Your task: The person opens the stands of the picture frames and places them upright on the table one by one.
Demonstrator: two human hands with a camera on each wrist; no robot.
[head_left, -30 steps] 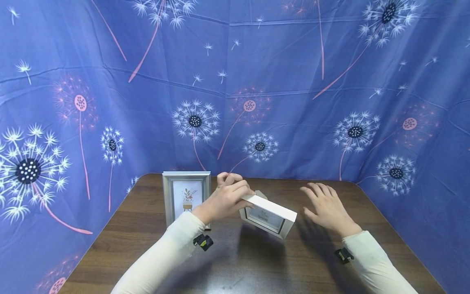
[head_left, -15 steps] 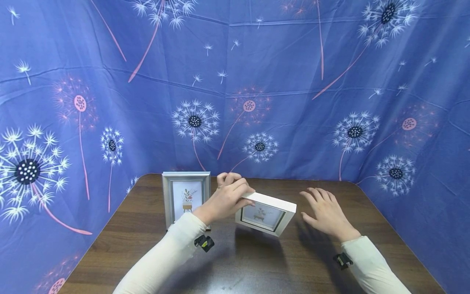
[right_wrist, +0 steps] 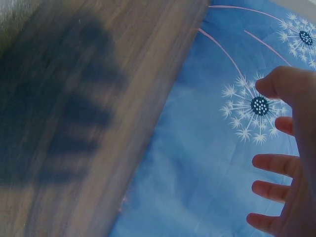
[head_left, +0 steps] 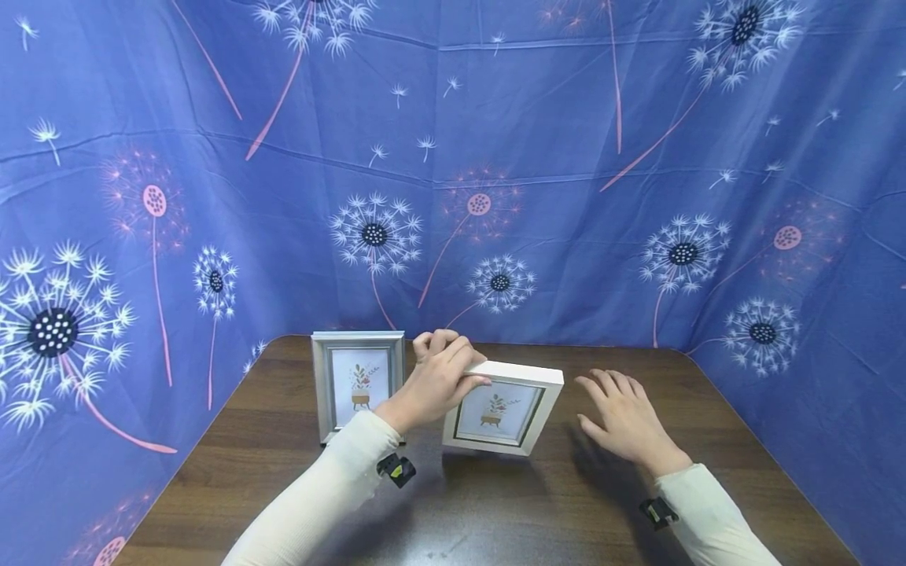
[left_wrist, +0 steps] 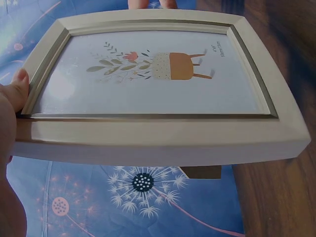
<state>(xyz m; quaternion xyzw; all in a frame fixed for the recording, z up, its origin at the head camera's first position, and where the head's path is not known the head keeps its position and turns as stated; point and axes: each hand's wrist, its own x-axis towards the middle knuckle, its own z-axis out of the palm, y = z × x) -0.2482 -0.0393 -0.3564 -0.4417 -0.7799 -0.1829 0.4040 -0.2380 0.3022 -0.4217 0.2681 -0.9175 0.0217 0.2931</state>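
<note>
While the left hand (head_left: 435,381) pinches the white frame's (head_left: 502,409) top corner, tilting it near the worktop's (head_left: 495,511) far edge beside the silver frame (head_left: 357,381), the right hand (head_left: 623,417) hovers spread.

Light is even and fairly bright in the head view, falling from above and slightly in front: soft shadows lie on the wooden table (head_left: 495,503) beneath the white frame (head_left: 502,409) and under the right hand (head_left: 626,424). The blue cloth backdrop (head_left: 566,141) is evenly lit, its creases faintly shaded. Wide-angle distortion bows the backdrop and table edges toward the corners. The left wrist view is sharp on the frame, with a pale sheen on its glass at the left. The right wrist view is soft and smeared; a blurred finger-shaped shadow falls across the wood there.
</note>
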